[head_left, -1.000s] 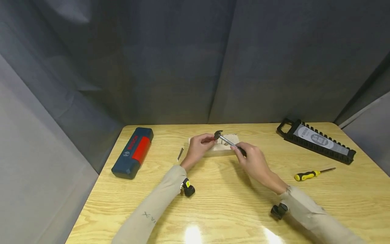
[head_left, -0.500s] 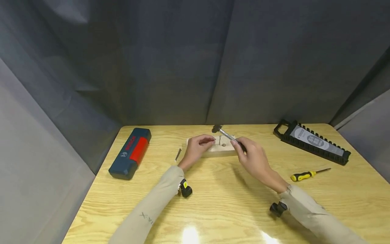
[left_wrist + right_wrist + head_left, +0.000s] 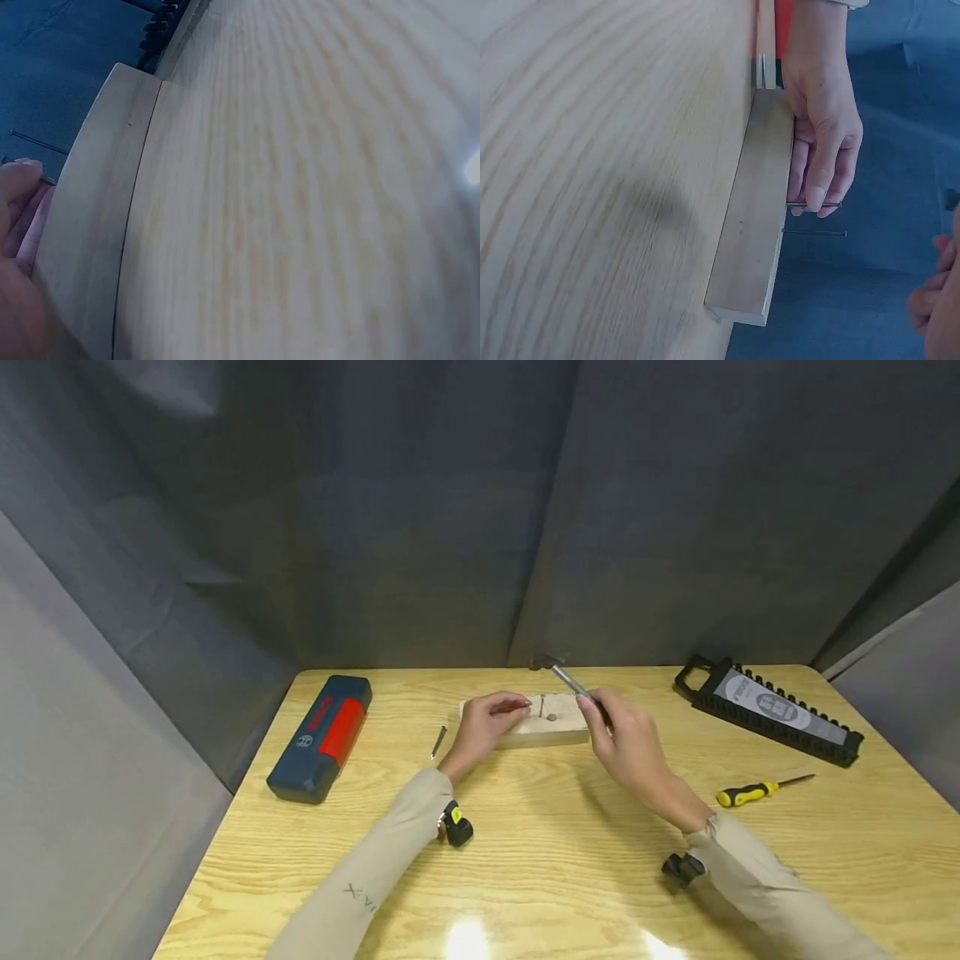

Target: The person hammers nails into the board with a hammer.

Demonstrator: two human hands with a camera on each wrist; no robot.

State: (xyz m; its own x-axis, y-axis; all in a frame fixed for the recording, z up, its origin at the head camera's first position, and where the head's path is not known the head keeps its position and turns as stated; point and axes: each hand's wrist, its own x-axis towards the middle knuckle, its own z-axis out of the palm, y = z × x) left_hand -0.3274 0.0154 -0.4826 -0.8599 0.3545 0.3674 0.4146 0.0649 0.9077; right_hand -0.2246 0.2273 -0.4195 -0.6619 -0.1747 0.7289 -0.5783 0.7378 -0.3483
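On the table lies a pale wooden block point(image 3: 543, 739). My left hand point(image 3: 483, 727) rests at its left part and pinches an upright nail point(image 3: 834, 204) between thumb and fingers; the right wrist view shows the nail's tip end at the block's top face. Beside it a second nail point(image 3: 817, 233) stands upright from the block, apart from the fingers. My right hand point(image 3: 626, 752) grips a claw hammer point(image 3: 567, 680) by its dark handle end. The hammer's head is raised above and beyond the block, touching nothing. A dark round spot point(image 3: 552, 717) shows on the block's top.
A loose nail point(image 3: 438, 742) lies left of the block. Farther left is a blue and red Bosch case point(image 3: 321, 739). On the right are a black toothed rack point(image 3: 772, 710) and a yellow and black screwdriver point(image 3: 750, 793). A dark curtain point(image 3: 420, 527) hangs behind the table.
The hammer's head has risen up and away from the pinched nail, with my right hand lifting slightly. My left hand stays at the nail. The view has shifted a little.
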